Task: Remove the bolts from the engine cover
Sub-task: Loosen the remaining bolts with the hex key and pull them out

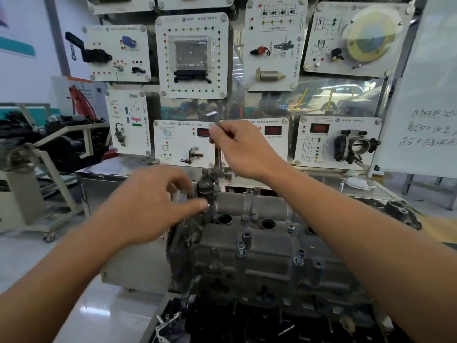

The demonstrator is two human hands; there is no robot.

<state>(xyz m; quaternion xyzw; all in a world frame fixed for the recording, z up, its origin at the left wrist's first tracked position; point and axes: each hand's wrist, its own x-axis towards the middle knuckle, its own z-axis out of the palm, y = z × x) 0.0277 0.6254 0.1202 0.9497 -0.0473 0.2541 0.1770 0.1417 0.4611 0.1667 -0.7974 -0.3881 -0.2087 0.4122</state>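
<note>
A grey, grimy engine cover (pixel 259 246) lies in front of me, with several blue-washered bolts (pixel 241 248) standing up from its top. My right hand (pixel 241 147) is raised over the cover's far left end and grips the top of a thin metal wrench (pixel 218 154) whose shaft runs straight down toward the engine. My left hand (pixel 153 201) is lower, its thumb and fingers pinched beside a dark cylindrical fitting (pixel 206 189) at that far left corner. Whether the left fingers hold a small part is hidden by blur.
Behind the engine stands a display wall of white training panels (pixel 191 55) with sensors and a throttle body (pixel 356 147). A whiteboard (pixel 430 115) with handwriting is at the right. A grey stand on wheels (pixel 47 194) stands left, and dark parts lie in a tray (pixel 173 323) below.
</note>
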